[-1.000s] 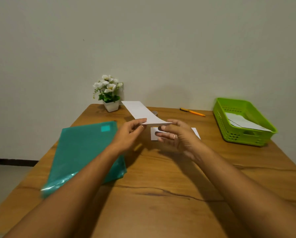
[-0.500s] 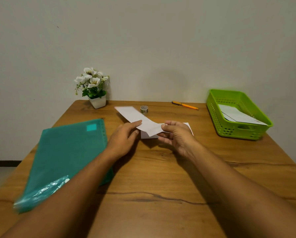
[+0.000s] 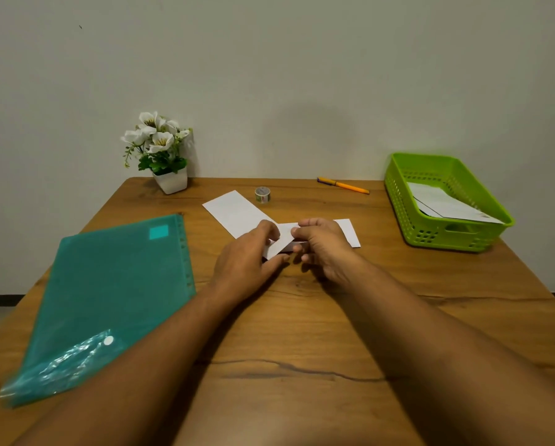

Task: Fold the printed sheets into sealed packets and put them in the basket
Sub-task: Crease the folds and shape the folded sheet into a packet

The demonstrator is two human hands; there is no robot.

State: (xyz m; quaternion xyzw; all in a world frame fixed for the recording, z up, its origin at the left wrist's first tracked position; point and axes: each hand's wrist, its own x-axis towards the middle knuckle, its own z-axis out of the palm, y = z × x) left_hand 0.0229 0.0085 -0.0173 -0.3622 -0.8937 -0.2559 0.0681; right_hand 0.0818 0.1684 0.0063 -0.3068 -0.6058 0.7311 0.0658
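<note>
From the head camera, both hands meet over the middle of the wooden table. The left hand pinches the near end of a folded white strip between thumb and fingers. The right hand, fingers curled, pinches the same end from the other side. The strip's far end slants away to the left, low over the table. A second white sheet lies flat under the right hand and juts out to its right.

The green basket stands at the table's right edge with white packets inside. A teal folder lies to the left. A tape roll, an orange pen and a potted flower sit along the far edge.
</note>
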